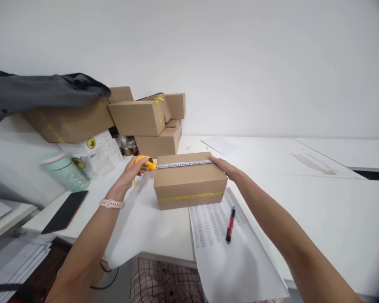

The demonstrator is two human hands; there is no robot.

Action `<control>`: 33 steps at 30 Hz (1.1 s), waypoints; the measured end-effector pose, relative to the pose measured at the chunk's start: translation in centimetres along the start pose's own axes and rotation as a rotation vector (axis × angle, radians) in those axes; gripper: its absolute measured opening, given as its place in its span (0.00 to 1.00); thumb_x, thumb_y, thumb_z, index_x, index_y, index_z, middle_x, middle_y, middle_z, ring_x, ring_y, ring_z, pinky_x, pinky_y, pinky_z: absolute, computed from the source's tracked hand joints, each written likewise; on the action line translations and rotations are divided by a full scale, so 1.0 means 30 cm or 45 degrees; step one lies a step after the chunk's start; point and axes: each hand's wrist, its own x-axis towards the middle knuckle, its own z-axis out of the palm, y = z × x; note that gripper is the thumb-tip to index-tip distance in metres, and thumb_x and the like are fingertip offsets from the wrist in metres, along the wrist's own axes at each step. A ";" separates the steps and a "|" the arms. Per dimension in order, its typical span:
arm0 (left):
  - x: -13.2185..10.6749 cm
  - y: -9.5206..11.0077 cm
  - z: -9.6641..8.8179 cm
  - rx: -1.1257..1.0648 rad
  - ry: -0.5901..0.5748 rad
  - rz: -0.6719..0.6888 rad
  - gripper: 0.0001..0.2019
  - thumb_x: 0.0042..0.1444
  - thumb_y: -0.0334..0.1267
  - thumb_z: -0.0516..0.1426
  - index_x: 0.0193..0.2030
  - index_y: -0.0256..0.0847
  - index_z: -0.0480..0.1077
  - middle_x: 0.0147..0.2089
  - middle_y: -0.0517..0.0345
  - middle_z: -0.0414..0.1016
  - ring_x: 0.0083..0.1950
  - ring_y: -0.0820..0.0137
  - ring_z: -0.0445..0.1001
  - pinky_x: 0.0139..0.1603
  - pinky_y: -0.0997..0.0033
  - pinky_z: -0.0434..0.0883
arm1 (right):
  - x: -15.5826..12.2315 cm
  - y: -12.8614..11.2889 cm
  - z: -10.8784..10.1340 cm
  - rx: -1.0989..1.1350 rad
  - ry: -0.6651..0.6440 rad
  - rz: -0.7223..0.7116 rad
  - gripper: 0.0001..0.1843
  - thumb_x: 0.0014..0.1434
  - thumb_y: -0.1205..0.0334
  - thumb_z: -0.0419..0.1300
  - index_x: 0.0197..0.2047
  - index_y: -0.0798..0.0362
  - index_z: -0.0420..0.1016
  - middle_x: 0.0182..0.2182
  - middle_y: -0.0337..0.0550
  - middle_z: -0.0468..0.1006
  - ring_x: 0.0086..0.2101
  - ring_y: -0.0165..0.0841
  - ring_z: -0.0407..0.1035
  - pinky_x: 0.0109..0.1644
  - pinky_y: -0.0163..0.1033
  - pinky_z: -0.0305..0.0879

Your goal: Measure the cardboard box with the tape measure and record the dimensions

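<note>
A closed cardboard box (189, 185) with a yellow tape band lies on the white table (318, 202). My left hand (133, 168) is closed around a yellow tape measure case (147, 164) at the box's far left corner. The white measuring blade (183, 164) runs across the box's far top edge. My right hand (225, 167) presses the blade's end down at the far right corner, fingers pinched together. A pale watch sits on my left wrist.
A red-and-black pen (230, 225) lies on a printed sheet (217, 223) in front of the box. A stack of cardboard boxes (145, 118) stands behind, a dark garment (44, 90) draped on one. A mint tumbler (66, 170) and a black phone (66, 210) sit at left.
</note>
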 end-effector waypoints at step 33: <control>-0.735 0.047 0.333 -0.995 -0.875 -0.548 0.28 0.46 0.53 0.70 0.48 0.42 0.69 0.49 0.49 0.73 0.36 0.65 0.79 0.34 0.65 0.78 | 0.128 -0.210 0.138 0.014 -0.052 -0.590 0.21 0.53 0.45 0.70 0.26 0.51 0.68 0.24 0.34 0.69 0.26 0.27 0.60 0.35 0.37 0.61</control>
